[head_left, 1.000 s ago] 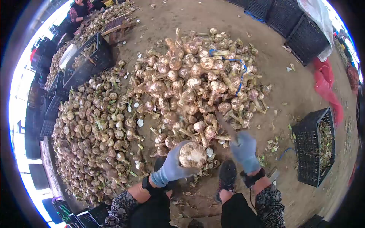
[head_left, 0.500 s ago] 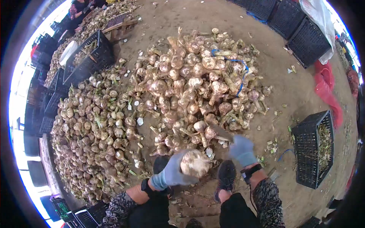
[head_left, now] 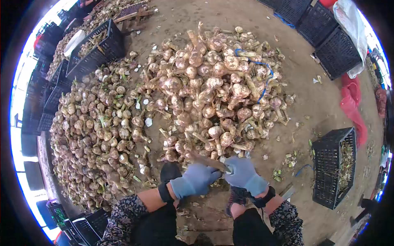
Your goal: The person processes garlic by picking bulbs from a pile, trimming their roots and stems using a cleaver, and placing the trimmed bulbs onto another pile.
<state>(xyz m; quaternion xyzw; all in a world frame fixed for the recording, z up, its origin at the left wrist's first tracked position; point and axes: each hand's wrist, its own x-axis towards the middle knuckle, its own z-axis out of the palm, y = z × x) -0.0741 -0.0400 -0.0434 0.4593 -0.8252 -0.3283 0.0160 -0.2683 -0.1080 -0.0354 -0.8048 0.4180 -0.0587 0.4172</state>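
My right hand (head_left: 243,174), in a grey-blue glove, is closed around a knife with a brownish, blurred blade (head_left: 211,162) that points left, over the near edge of the garlic heap. Close beside it, my left hand (head_left: 196,179), gloved alike, has its fingers curled in toward the blade; what they hold, if anything, is hidden. Ahead lies a heap of garlic bulbs (head_left: 213,82) with long stalks, a blue string (head_left: 269,78) across its right side. To the left spreads a second heap of garlic (head_left: 96,139), mostly with shorter stalks.
A black crate (head_left: 334,168) with plant scraps stands at right, near red netting (head_left: 352,102). More black crates (head_left: 338,51) line the far right, partly under white sheeting (head_left: 351,24). Another black crate (head_left: 96,49) stands far left. Scraps (head_left: 290,162) litter the floor.
The large garlic bulb in my left hand has gone from sight. My hands have come together, the right moving left with the knife. The view has shifted slightly.
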